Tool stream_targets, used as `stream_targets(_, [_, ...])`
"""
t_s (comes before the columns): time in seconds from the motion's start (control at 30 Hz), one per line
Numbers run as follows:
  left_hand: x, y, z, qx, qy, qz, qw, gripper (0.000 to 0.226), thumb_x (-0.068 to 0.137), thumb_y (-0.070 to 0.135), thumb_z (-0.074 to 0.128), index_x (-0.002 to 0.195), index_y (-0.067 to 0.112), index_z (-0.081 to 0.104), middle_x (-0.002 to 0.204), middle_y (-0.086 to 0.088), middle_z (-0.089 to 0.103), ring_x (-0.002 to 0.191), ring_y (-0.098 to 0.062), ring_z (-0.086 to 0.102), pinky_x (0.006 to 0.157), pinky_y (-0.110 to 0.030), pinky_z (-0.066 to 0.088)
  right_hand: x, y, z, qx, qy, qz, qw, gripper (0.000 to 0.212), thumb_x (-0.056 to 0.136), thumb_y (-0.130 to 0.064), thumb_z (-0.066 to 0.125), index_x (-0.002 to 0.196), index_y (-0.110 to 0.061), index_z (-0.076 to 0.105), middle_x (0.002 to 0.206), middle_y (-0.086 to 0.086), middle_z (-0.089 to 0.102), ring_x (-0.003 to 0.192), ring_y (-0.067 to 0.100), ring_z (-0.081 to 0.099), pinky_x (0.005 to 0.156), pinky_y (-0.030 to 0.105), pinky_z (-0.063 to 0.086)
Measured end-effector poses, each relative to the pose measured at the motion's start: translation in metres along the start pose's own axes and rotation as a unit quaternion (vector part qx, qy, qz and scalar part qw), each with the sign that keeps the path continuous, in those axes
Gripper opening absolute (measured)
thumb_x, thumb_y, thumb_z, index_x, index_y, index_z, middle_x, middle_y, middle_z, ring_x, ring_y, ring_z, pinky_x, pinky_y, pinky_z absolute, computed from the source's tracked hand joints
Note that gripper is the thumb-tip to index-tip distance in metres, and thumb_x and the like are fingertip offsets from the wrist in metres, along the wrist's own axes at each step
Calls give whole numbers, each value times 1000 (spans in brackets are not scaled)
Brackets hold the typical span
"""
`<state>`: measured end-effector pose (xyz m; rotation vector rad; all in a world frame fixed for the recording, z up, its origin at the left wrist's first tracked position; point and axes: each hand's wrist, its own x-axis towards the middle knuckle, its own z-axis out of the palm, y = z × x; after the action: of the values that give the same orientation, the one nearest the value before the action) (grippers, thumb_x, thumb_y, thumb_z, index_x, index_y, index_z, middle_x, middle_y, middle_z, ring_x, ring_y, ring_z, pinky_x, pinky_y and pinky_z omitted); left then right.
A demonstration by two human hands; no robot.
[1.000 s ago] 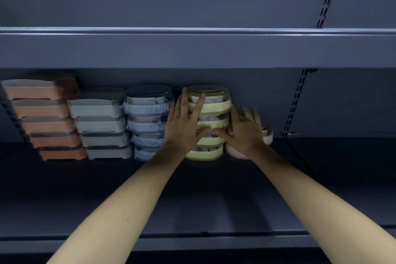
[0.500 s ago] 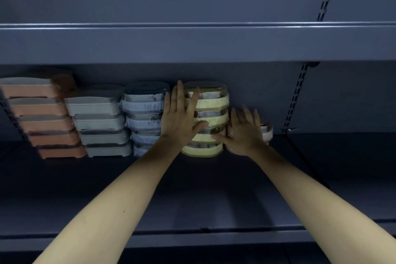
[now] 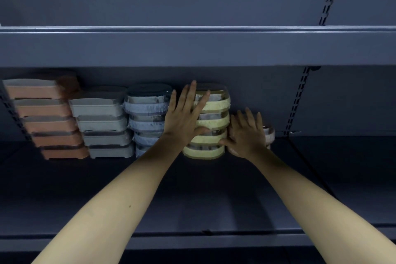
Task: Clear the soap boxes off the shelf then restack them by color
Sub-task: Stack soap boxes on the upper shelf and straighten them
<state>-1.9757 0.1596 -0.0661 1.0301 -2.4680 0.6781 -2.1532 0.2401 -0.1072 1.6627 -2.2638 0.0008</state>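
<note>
Four stacks of soap boxes stand at the back of the dark shelf: orange, grey, pale blue and yellow. My left hand lies flat with straight fingers against the front left of the yellow stack. My right hand rests with spread fingers on a single pink box just right of the yellow stack, its thumb touching the yellow stack's lower boxes. The pink box is mostly hidden by the hand.
An upper shelf overhangs the stacks closely. A slotted upright stands right of the pink box, with bare shelf beyond it. The shelf's front lip runs below my forearms.
Both hands stay on the yellow stack and the pink box. The view has shifted slightly; the yellow stack looks a bit straighter.
</note>
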Motion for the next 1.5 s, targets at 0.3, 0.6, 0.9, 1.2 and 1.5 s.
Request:
stream_targets(0.3, [-1,5,-3,16,-8,7,1000,104,84,66,45,137,24,-34,153,-18,-24,144,-33,-10,113,-53,-4,0,0,-7,-17,-6,11,1000,90,86,-71,32,150,-11,10,158,12,0,144,32,-11,112,52,-13])
stream_targets(0.6, [-3,7,-9,3,34,6,999,107,81,65,52,141,25,-27,154,-23,-13,144,-37,-2,114,-54,-1,-9,22,-7,68,8,5,998,94,83,-69,45,151,-24,-2,159,5,-9,144,29,-11,113,54,-7])
stream_targets(0.9, [-14,85,16,56,99,88,990,103,72,58,65,147,9,15,154,-15,21,142,-28,22,116,-46,2,-38,62,9,101,-9,13,995,88,87,-55,52,148,-37,-10,156,-1,-22,143,35,-13,111,64,6])
stream_targets(1.2, [0,137,43,158,-3,72,985,99,77,62,58,146,13,6,156,-6,18,144,-22,19,113,-47,-4,-38,93,43,51,9,-30,998,104,87,-56,51,133,-34,-39,154,11,-26,145,31,-5,112,61,10])
stream_targets(1.5, [10,141,57,114,36,65,991,113,52,55,80,144,13,29,140,-8,50,128,-21,48,111,-45,17,-25,108,57,81,53,-81,992,106,77,-55,66,136,-37,-20,157,15,-9,144,33,13,109,63,15])
